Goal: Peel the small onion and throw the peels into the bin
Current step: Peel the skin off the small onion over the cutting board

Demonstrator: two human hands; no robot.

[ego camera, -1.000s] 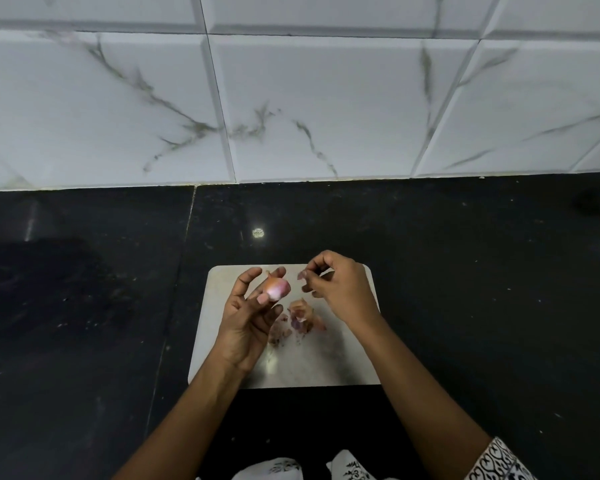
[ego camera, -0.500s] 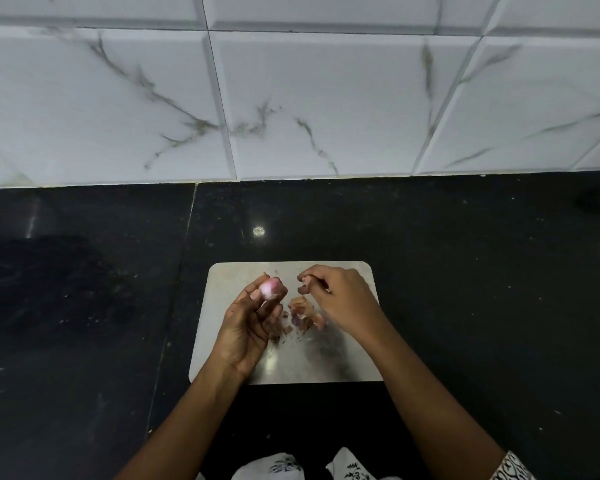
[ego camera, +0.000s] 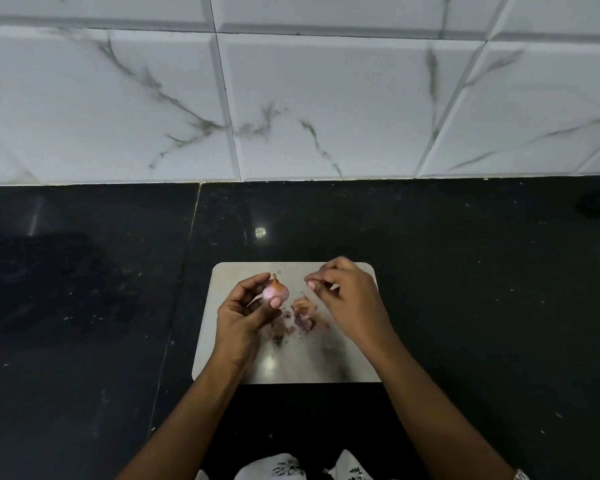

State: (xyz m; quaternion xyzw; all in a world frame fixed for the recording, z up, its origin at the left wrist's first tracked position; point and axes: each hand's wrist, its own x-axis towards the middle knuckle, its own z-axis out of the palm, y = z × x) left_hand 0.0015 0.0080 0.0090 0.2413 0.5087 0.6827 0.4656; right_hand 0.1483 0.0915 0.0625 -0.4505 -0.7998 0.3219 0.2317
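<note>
The left hand (ego camera: 243,318) has its grip clamped on the small onion (ego camera: 275,292) above the board (ego camera: 357,368); the right hand (ego camera: 349,296) is pinched together, on what can't be told. Probably best to lift skin from the tip and drop it onto the peels (ego camera: 303,313)

A board (ego camera: 347,362) is laid flat on the counter (ego camera: 482,289), near its front edge and well short of the tiled wall (ego camera: 326,98) behind. Above the board's far half, an onion (ego camera: 275,292) is held up in the fingertips of the left hand (ego camera: 245,315). The right hand (ego camera: 352,299) is kept to the right of it, apart from the onion, fingertips pinched together, possibly on a scrap of peel. Between and below the hands, loose peels (ego camera: 303,315) are scattered on the board's middle.
</note>
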